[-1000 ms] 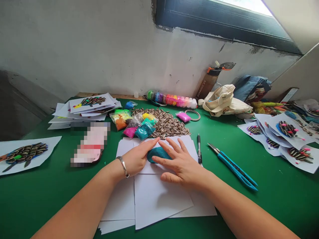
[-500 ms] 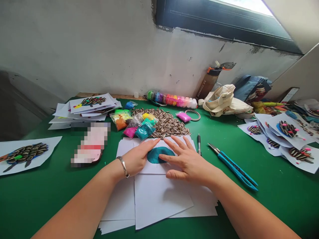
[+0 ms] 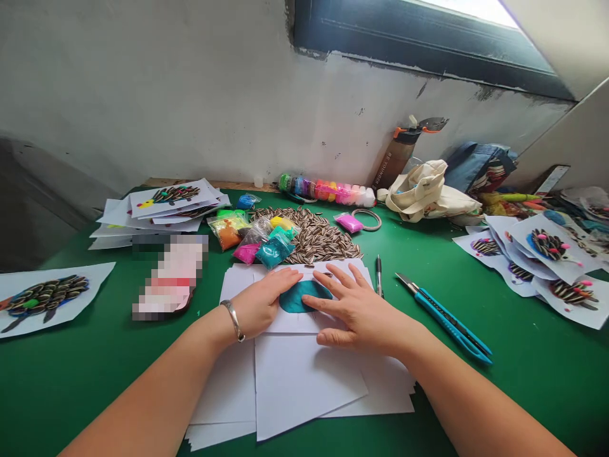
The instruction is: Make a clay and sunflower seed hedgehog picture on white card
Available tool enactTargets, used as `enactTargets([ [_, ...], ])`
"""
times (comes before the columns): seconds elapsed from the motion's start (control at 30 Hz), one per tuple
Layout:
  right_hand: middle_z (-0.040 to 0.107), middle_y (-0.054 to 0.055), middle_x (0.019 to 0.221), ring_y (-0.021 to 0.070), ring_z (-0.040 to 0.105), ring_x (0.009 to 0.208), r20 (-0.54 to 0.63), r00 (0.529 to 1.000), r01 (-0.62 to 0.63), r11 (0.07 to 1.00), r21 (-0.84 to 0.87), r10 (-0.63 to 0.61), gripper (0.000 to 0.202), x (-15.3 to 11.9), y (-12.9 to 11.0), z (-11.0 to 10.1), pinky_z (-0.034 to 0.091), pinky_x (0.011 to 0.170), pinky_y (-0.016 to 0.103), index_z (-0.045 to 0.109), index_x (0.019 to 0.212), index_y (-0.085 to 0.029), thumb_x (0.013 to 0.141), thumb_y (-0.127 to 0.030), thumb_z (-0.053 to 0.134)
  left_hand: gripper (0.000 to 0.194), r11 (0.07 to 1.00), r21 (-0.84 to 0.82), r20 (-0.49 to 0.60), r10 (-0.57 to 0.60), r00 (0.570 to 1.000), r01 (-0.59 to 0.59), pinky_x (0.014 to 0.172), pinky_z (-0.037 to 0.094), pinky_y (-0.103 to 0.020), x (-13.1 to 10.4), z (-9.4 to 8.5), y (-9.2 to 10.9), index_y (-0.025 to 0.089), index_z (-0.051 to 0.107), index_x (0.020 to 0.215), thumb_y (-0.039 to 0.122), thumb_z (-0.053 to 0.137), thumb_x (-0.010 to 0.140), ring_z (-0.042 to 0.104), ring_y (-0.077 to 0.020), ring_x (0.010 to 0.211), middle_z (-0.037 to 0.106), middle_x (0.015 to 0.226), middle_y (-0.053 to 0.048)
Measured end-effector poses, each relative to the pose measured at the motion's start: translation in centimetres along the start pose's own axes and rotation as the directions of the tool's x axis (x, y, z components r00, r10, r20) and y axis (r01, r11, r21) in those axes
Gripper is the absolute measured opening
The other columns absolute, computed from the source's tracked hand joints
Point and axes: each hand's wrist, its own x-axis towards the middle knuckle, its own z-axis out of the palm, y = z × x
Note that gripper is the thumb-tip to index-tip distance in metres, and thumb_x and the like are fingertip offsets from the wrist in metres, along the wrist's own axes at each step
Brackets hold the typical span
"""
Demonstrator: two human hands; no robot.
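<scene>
The right grip (image 3: 359, 314) has been drawn rightward, spread over teal clay (image 3: 297, 298); the left grip (image 3: 259, 303) is laid outstretched alongside.

Fingers (image 3: 329, 306) partly hide teal clay (image 3: 295, 297); pink object (image 3: 167, 279) blurred

Teal clay (image 3: 299, 299) looks matt, the bracelet (image 3: 233, 318) glossy metal.

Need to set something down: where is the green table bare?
Bare: right of the blue cutter, below the rightmost pictures; also between the pixelated item and left arm. Crowded: around the left hand and right hand, papers beneath, seeds and packets beyond.
</scene>
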Motion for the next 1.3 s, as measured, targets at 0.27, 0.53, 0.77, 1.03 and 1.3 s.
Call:
enactTargets([
  [0.27, 0.026, 0.005, 0.150, 0.0383, 0.014, 0.136, -0.012, 0.999, -0.040, 0.999, -0.006, 0.040, 0.059, -0.2, 0.3, -0.4, 0.005, 0.103, 0.066, 0.043, 0.133, -0.039, 0.082, -0.068, 0.038, 0.063, 0.998, 0.053, 0.027, 0.022, 0.999, -0.024, 0.111, 0.026, -0.043, 0.0, 0.0, 0.0, 0.015, 0.046, 0.132, -0.005, 0.035, 0.074, 0.030, -0.0242, 0.134, 0.039, 0.143, -0.010],
  [0.53, 0.022, 0.004, 0.151, 0.0384, 0.014, 0.136, -0.002, 0.996, -0.093, 0.996, 0.003, 0.093, 0.061, -0.6, 0.8, -0.7, 0.006, 0.104, 0.066, 0.045, 0.132, -0.038, 0.080, -0.070, 0.037, 0.062, 0.999, 0.031, 0.022, 0.018, 1.000, -0.019, 0.111, 0.026, -0.045, 0.0, 0.0, -0.1, 0.013, 0.047, 0.131, -0.005, 0.036, 0.073, 0.031, -0.0267, 0.133, 0.039, 0.143, -0.011],
  [0.77, 0.023, 0.003, 0.151, 0.0391, 0.013, 0.136, -0.023, 0.996, -0.090, 0.996, -0.011, 0.090, 0.060, -0.7, 1.0, -0.6, 0.007, 0.103, 0.066, 0.046, 0.131, -0.040, 0.079, -0.070, 0.040, 0.065, 0.994, 0.050, -0.028, 0.102, 0.994, -0.101, 0.110, 0.028, -0.044, 0.1, -0.1, 0.2, 0.020, 0.049, 0.130, -0.006, 0.039, 0.072, 0.037, -0.0237, 0.129, 0.046, 0.138, -0.007],
  [1.03, 0.021, 0.003, 0.151, 0.0356, 0.013, 0.137, -0.069, 0.986, -0.150, 0.989, 0.002, 0.149, 0.058, -0.9, 1.5, -1.0, 0.007, 0.104, 0.064, 0.042, 0.134, -0.040, 0.083, -0.066, 0.038, 0.068, 0.997, 0.039, -0.031, 0.072, 0.997, -0.071, 0.110, 0.029, -0.042, 0.0, -0.1, -0.3, 0.018, 0.045, 0.133, -0.007, 0.036, 0.071, 0.035, -0.0222, 0.131, 0.044, 0.140, -0.007],
  [1.3, 0.018, 0.006, 0.152, 0.0363, 0.014, 0.137, -0.118, 0.978, -0.177, 0.984, -0.011, 0.174, 0.065, 0.1, 1.2, 0.2, 0.009, 0.105, 0.063, 0.034, 0.139, -0.035, 0.082, -0.067, 0.040, 0.066, 0.995, 0.065, -0.059, 0.079, 0.995, -0.075, 0.109, 0.031, -0.041, 0.1, 0.1, -0.6, 0.018, 0.049, 0.131, -0.007, 0.036, 0.071, 0.038, -0.0228, 0.130, 0.046, 0.138, -0.007],
])
